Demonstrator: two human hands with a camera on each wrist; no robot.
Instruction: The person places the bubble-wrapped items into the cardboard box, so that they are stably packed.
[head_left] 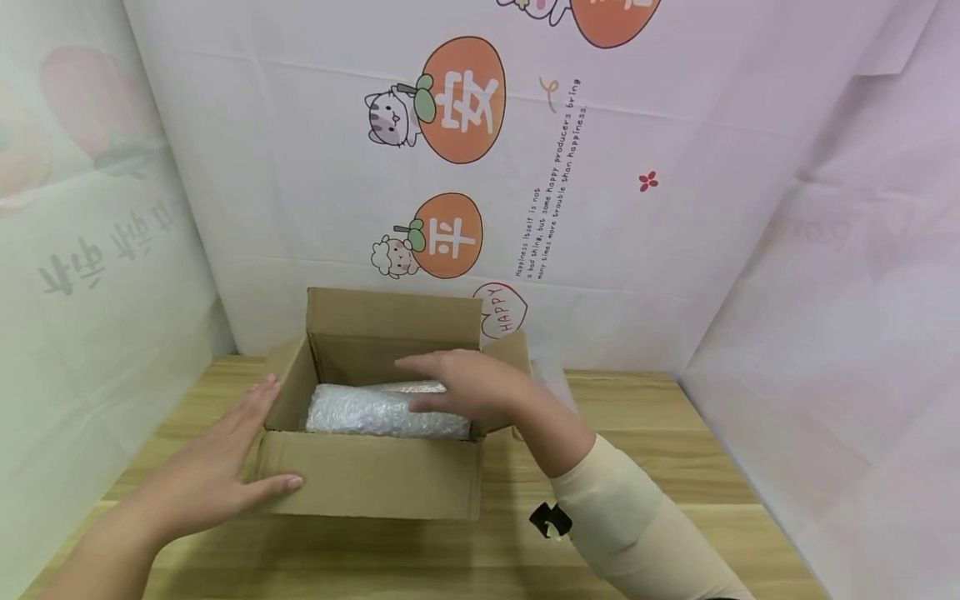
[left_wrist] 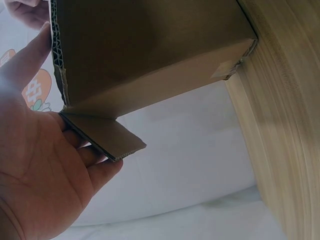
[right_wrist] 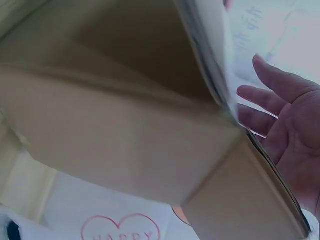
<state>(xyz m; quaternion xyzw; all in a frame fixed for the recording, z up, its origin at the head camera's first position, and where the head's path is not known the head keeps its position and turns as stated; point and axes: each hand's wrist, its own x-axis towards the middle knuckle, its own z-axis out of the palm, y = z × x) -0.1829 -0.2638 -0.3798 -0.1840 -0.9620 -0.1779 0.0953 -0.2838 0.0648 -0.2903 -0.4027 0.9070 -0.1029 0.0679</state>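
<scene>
A cardboard box [head_left: 367, 475] stands on the wooden table with its flaps folded outward. Inside it lies a bundle in bubble wrap [head_left: 375, 412], reaching almost from side to side, with another shiny wrapped piece partly visible behind it. My left hand [head_left: 206, 462] rests at the box's left side, its straight fingers along the left flap [left_wrist: 107, 135] and the thumb over the front flap. Over the right part of the box, my right hand [head_left: 476, 385] reaches in with extended fingers above the bubble wrap. The right wrist view shows that hand [right_wrist: 295, 125] with fingers spread past the box edge.
Behind the box's right side is a clear plastic piece [head_left: 555, 383]. A small black item [head_left: 551, 521] sits beside the right sleeve [head_left: 630, 517]. Printed white cloth [head_left: 637, 275] hangs behind and on both sides of the table [head_left: 637, 467].
</scene>
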